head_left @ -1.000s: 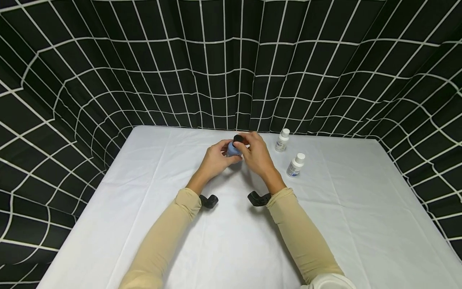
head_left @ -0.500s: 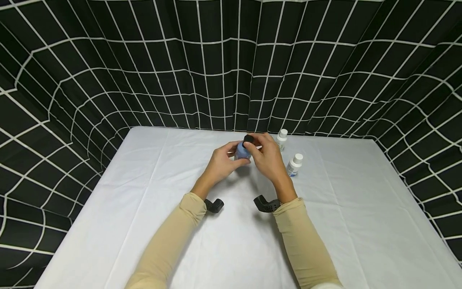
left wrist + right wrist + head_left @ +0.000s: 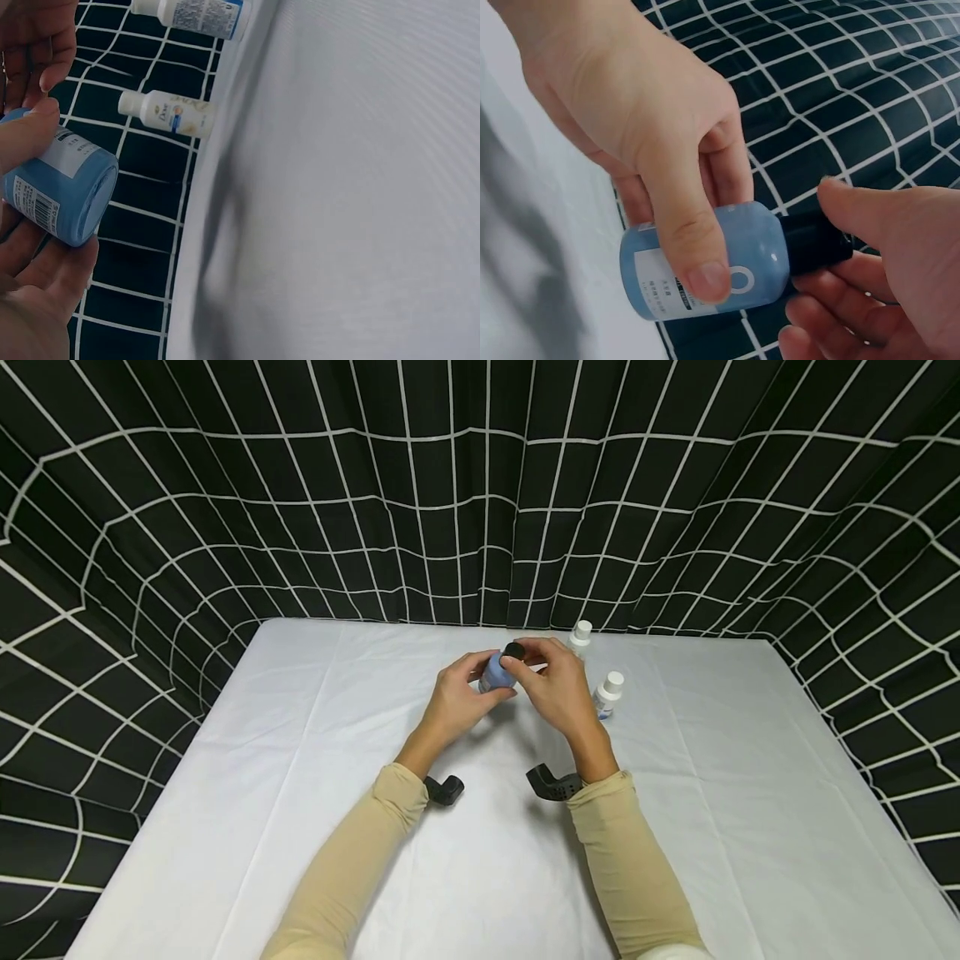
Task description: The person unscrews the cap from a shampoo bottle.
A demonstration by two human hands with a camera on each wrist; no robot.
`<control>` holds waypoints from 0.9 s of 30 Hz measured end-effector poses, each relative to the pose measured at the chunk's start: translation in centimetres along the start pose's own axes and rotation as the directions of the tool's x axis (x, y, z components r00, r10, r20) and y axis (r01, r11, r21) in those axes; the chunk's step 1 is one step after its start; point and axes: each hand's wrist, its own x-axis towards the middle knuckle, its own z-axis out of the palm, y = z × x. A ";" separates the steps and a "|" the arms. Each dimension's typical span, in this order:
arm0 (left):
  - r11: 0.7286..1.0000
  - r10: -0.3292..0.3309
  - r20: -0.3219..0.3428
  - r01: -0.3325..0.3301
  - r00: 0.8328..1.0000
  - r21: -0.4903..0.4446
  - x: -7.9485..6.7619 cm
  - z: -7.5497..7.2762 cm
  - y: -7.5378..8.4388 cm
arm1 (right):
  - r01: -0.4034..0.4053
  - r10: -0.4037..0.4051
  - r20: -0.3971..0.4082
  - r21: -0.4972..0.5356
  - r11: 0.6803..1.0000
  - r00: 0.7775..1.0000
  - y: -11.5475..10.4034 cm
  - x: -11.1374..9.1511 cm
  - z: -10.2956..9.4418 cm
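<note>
Above the far tabletop [image 3: 375, 652], the left hand [image 3: 456, 696] grips a blue bottle [image 3: 757, 244], seemingly steadying it as the right hand [image 3: 558, 687] pinches its cap [image 3: 812, 244].

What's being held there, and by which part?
A blue bottle: the left grip holds it round its body, and the right grip pinches its black cap.

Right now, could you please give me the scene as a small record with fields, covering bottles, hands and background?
Blue bottle: tilted, held off the table
Cap: black, on the blue bottle; whether loosened, cannot tell
Left hand: grips the blue bottle's body
Right hand: holds the cap between thumb and fingers
Far white bottle: upright, partly hidden by the right hand
Near white bottle: upright, to the right hand's right
Background: black curtain with white grid
</note>
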 end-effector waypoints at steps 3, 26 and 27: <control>1.000 0.012 -0.003 -0.012 1.000 0.017 0.0 0.1 -0.2 | -0.003 0.003 -0.021 -0.014 1.000 1.000 0.2 0.1 0.3; 0.992 0.091 0.164 -0.104 0.982 0.071 -0.1 -1.4 0.2 | 0.184 -0.186 -0.021 -0.096 0.978 0.982 0.4 0.2 0.6; 0.993 0.095 0.175 -0.106 0.980 0.056 -0.1 -1.4 0.2 | 0.195 -0.197 -0.014 -0.087 0.977 0.980 0.4 0.2 0.5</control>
